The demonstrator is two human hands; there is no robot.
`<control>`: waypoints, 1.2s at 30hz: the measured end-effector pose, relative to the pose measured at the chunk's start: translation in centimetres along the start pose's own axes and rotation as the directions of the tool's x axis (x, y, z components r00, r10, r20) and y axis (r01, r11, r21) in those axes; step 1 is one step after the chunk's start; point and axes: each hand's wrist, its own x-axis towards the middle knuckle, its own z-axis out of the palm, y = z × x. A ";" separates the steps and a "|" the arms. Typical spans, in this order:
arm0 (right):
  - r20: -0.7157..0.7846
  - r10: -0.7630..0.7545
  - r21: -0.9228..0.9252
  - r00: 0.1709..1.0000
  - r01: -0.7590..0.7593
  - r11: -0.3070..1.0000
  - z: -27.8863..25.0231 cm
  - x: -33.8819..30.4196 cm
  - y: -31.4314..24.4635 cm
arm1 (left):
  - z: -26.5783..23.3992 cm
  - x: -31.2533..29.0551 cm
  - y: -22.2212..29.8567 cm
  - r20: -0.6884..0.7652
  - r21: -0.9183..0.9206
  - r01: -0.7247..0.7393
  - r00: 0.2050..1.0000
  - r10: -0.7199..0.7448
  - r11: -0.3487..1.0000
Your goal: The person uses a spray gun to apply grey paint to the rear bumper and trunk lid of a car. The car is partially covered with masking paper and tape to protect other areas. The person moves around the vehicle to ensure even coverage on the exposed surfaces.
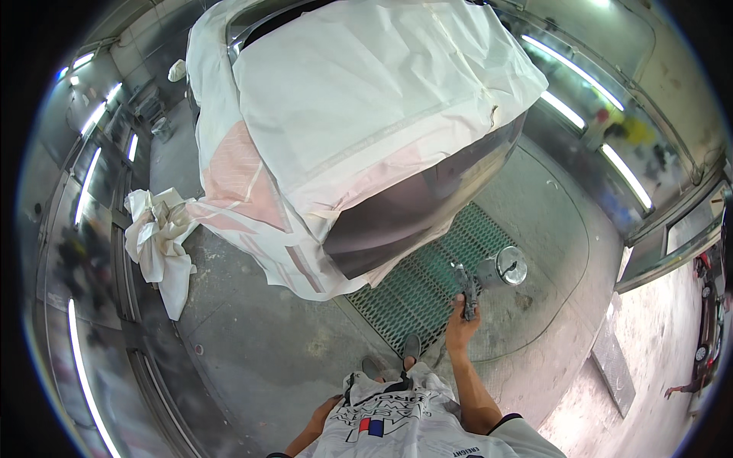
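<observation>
My right hand [463,327] is stretched forward and grips the handle of a grey spray gun [469,288] with a round metal cup [510,265] on its right side. The gun points toward the dark bare lower panel [427,202] of a car wrapped in white masking paper [359,99]. My left hand [324,412] hangs low by my hip, beside my white shirt; its fingers are partly hidden and nothing shows in it. My shoes [411,347] stand at the edge of a green floor grate [424,282].
A crumpled heap of white paper [160,240] lies on the grey floor at the left. Booth walls with strip lights [588,80] curve around. At the right an open doorway shows a bright floor and another person's hand [676,391].
</observation>
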 end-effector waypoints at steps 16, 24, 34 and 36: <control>0.592 0.174 -0.033 0.787 -0.192 0.981 3.1 -4.0 -4.7 | -0.6 1.4 1.3 0.008 -0.005 -0.024 1.000 0.024 1.000; 0.032 -0.076 0.026 0.997 0.075 0.997 1.8 -1.6 -2.8 | -1.0 1.4 1.3 0.008 0.005 -0.035 0.999 0.035 0.999; 0.536 0.014 -0.051 0.844 0.015 0.999 4.3 -4.2 -6.1 | -1.4 2.0 3.1 0.004 -0.014 -0.062 0.998 0.062 0.998; 0.600 0.156 -0.019 0.785 -0.181 0.983 4.4 -4.2 -6.2 | -1.5 2.1 3.2 0.002 -0.019 -0.065 0.998 0.065 0.998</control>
